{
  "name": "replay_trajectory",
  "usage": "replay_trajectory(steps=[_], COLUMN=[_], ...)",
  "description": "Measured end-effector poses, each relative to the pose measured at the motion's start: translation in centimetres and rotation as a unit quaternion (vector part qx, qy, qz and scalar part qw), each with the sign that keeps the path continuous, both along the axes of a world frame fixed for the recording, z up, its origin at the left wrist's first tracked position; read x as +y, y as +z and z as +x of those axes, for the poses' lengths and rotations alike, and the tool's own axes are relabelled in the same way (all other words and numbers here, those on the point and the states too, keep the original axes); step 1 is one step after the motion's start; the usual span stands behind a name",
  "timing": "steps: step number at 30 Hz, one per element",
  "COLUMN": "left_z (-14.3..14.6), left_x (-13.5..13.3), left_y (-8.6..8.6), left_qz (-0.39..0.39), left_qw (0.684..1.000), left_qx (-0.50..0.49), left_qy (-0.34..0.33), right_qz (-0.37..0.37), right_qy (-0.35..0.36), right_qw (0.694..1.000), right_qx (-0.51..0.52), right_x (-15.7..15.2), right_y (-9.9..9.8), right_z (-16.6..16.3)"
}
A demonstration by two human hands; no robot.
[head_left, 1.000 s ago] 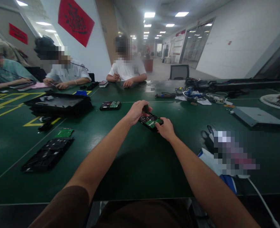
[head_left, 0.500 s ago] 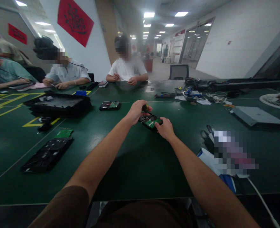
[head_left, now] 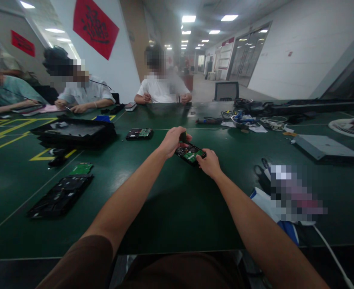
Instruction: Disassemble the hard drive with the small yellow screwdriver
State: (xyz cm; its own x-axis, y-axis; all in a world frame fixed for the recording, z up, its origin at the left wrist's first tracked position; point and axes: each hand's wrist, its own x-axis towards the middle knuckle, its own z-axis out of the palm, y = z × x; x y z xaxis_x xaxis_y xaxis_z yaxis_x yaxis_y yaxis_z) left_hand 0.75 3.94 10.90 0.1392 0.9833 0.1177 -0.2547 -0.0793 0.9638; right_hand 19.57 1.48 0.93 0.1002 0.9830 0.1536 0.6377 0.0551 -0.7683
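A small black drive with a green circuit board (head_left: 191,153) lies on the green table (head_left: 177,208) in front of me. My left hand (head_left: 172,141) is closed round a dark screwdriver handle (head_left: 183,137) that stands on the drive's far left corner. My right hand (head_left: 209,162) grips the drive's near right edge, fingers curled on it.
A second drive (head_left: 139,133) lies farther back on the left. A black tray (head_left: 74,131), a loose green board (head_left: 81,168) and a black panel (head_left: 61,194) sit at left. Cables (head_left: 245,118), a grey box (head_left: 325,147) and scissors (head_left: 265,164) are at right. Several people sit across the table.
My hands and the drive have hardly moved. The person in white across the table has drawn one hand back.
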Motion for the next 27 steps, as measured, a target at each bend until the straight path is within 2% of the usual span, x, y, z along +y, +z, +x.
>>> replay_trajectory(steps=[6, 12, 17, 22, 27], left_z=[-0.27, -0.15, -0.1, -0.22, -0.31], left_x=[-0.09, -0.14, -0.05, -0.12, -0.1], left_y=[0.43, 0.18, 0.14, 0.37, 0.24], left_qz=[0.032, 0.016, 0.016, 0.047, 0.018], left_qw=[0.998, 1.0, 1.0, 0.997, 0.999], left_qx=[0.028, 0.008, -0.013, 0.053, 0.035], left_qy=[0.041, -0.008, -0.005, 0.023, -0.001], right_qz=[0.001, 0.008, -0.002, 0.001, 0.001], right_qy=[-0.001, -0.008, -0.003, 0.006, 0.006], right_qw=[1.0, 1.0, 1.0, 1.0, 1.0], right_qx=[0.001, -0.029, -0.008, 0.007, 0.005], right_x=[-0.23, 0.1, 0.08, -0.13, 0.02], right_y=[0.23, -0.03, -0.02, 0.09, 0.01], right_z=[-0.11, -0.01, 0.0, 0.0, 0.02])
